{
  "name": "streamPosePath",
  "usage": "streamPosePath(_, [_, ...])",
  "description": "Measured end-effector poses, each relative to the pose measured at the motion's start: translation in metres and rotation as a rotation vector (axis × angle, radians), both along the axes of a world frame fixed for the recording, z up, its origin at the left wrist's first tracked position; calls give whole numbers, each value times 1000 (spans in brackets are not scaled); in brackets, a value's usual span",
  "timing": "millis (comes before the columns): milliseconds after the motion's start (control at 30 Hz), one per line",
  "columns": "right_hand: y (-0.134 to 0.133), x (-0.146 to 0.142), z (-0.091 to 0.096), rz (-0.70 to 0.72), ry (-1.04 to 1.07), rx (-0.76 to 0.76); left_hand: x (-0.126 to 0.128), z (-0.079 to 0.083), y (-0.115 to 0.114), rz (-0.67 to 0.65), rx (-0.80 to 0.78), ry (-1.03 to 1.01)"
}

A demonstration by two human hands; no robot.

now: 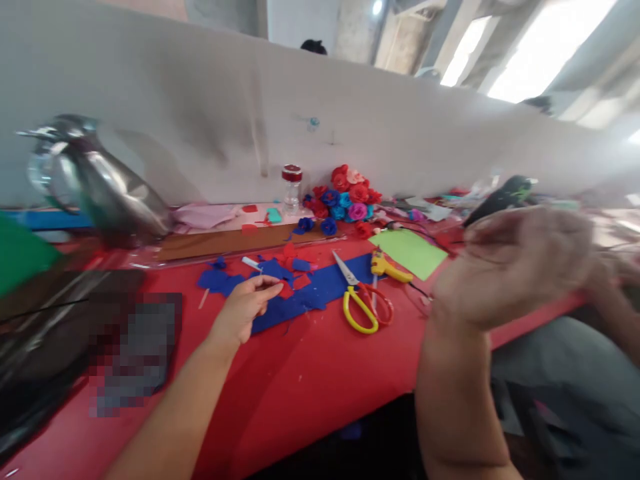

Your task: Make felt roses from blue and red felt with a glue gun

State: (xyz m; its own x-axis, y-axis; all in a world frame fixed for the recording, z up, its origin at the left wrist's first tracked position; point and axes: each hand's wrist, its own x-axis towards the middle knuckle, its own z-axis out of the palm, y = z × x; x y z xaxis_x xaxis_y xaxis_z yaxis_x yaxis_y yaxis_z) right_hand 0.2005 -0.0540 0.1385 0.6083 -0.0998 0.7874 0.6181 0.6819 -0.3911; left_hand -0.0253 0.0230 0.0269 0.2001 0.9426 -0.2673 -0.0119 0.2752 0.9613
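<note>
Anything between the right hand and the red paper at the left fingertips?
Yes: scissors and a yellow glue gun lie on the table between the right hand and the red paper. Above them, nothing visible blocks.

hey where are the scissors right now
In the head view, the scissors lie just right of centre, partly on the blue paper, between the left hand and the yellow glue gun.

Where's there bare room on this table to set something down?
The red tabletop from the scissors and blue sheet to its front edge looks mostly bare. Scraps crowd your left hand; flowers crowd the back.
</note>
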Motion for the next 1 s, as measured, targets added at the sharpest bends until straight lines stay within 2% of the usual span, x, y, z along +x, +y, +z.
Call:
streamPosePath(33, [-1, 10, -10, -42, 11, -65, 1, 0, -1, -24, -12, 39])
streamPosePath(67, [0, 22, -24, -75, 13, -201, 2, 0, -1, -47, -15, 74])
streamPosePath(100, [2, 35, -42, -101, -19, -433, 3, 0, -2, -81, -21, 103])
streamPosePath(167, [8, 62, -78, -194, -175, -1057, 3, 1, -2, -166, -32, 140])
streamPosePath(233, [14, 83, -108, -367, -427, -1681, 2, 1, -3, -231, -49, 168])
streamPosePath(300, [20, 94, -124, -404, -500, -1835, 1, 2, -4, -265, -54, 202])
streamPosePath(400, [29, 99, -127, -430, -567, -1930, 1, 1, -5, -281, -10, 258])
streamPosePath(567, [42, 102, -110, -485, -695, -1985, 1, -3, -5, -316, -43, 270])
streamPosePath(700, [40, 105, -93, -761, -793, -1830, 1, 0, -6, -432, -93, 227])
streamPosePath(767, [36, 107, -85, -825, -746, -1756, 2, 2, -8, -527, -130, 168])
streamPosePath(833, [31, 108, -80, -826, -679, -1736, 5, 2, -10, -591, -152, 132])
streamPosePath(1000, [26, 112, -78, -780, -558, -1746, 12, -6, -12, -557, -84, 286])
